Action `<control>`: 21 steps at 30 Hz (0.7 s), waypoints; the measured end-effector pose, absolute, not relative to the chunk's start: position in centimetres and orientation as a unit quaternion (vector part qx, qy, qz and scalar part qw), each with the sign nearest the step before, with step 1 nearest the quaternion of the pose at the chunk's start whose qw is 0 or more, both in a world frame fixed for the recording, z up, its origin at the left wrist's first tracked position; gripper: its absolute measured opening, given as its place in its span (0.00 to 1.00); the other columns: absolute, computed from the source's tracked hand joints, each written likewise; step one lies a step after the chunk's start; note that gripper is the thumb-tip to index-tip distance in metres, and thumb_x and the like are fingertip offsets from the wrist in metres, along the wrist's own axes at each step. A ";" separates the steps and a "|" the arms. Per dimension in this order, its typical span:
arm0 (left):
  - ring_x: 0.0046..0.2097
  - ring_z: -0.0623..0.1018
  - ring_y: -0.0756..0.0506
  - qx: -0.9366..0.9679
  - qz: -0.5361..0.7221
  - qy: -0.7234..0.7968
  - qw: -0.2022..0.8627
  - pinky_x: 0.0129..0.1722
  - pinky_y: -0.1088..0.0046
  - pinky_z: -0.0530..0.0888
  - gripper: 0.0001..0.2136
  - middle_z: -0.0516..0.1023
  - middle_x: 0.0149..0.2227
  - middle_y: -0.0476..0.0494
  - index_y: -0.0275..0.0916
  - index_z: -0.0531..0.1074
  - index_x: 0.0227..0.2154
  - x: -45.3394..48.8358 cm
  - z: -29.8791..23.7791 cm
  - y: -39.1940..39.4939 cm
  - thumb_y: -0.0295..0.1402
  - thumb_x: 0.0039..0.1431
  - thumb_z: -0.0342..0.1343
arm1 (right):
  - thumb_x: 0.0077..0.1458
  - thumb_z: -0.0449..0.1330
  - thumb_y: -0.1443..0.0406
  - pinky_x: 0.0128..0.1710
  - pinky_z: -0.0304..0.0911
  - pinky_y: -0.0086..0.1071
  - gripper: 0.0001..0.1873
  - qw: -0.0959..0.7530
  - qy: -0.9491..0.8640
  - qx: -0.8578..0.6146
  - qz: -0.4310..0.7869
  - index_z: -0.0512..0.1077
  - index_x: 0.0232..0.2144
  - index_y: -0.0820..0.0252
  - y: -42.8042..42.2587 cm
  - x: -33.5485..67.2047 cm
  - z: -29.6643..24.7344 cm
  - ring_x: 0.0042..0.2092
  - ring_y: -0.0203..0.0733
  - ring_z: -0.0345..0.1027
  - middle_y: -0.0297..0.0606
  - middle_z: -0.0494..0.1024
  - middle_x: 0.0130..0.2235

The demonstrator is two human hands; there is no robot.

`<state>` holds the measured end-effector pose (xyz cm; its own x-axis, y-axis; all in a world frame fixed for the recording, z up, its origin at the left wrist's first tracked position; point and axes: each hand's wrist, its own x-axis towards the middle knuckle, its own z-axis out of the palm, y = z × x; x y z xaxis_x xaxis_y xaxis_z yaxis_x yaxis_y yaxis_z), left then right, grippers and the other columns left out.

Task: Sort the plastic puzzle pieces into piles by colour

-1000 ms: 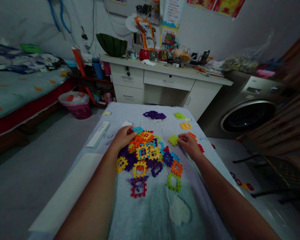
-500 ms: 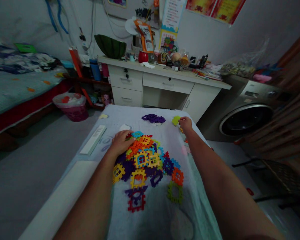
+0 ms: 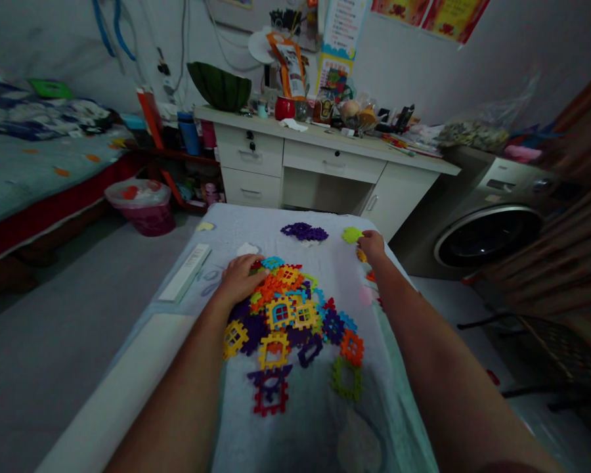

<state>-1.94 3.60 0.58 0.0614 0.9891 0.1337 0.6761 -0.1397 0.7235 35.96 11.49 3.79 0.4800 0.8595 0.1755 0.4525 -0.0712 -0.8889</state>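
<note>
My right hand (image 3: 373,244) is at the far right of the cloth-covered table, fingers pinched at the edge of a lime-green plastic building piece (image 3: 352,234). A yellow piece (image 3: 361,255) lies just below that hand, partly hidden by it. My left hand (image 3: 240,279) rests with fingers stretched on the left edge of a pile of interlocking building pieces. Near its fingertips are orange pieces (image 3: 272,286) and a blue piece (image 3: 272,262). Yellow window pieces (image 3: 280,313) lie mid-pile. Closer to me are a red square frame (image 3: 270,397) and a green frame (image 3: 347,379).
Dark purple pieces (image 3: 304,232) lie together near the table's far edge. A long white box (image 3: 185,273) is on the left side. Beyond the table stands a white desk (image 3: 251,164) with clutter, a washing machine (image 3: 490,217) to the right and a pink bin (image 3: 148,213) to the left.
The view has shifted slightly. My right hand stays at the lime-green piece, and my left hand stays on the pile; little else differs.
</note>
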 end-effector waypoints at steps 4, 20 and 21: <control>0.61 0.66 0.32 0.689 0.306 0.608 0.249 0.61 0.50 0.59 0.19 0.73 0.56 0.41 0.47 0.76 0.47 -1.9 0.7 3.6 0.43 0.51 0.58 | 0.51 0.58 0.64 0.40 0.68 0.38 0.14 0.416 -0.551 -0.706 0.158 0.74 0.41 0.62 7.6 35.1 4.6 0.39 0.43 0.71 0.44 0.77 0.41; 0.49 0.75 0.40 0.673 0.314 0.622 0.248 0.51 0.64 0.70 0.19 0.78 0.49 0.44 0.44 0.75 0.46 -1.3 0.4 3.7 0.42 0.51 0.59 | 0.32 0.64 0.33 0.65 0.38 0.63 0.74 0.097 -0.810 -0.550 0.176 0.37 0.71 0.59 -16.4 29.8 1.1 0.71 0.68 0.27 0.58 0.32 0.71; 0.49 0.75 0.40 0.672 0.315 0.622 0.249 0.50 0.65 0.70 0.19 0.78 0.48 0.43 0.43 0.75 0.46 -1.3 0.4 3.7 0.42 0.51 0.59 | 0.34 0.64 0.33 0.65 0.39 0.62 0.73 0.102 -0.810 -0.552 0.167 0.37 0.71 0.60 -16.1 29.7 1.0 0.71 0.68 0.28 0.59 0.33 0.71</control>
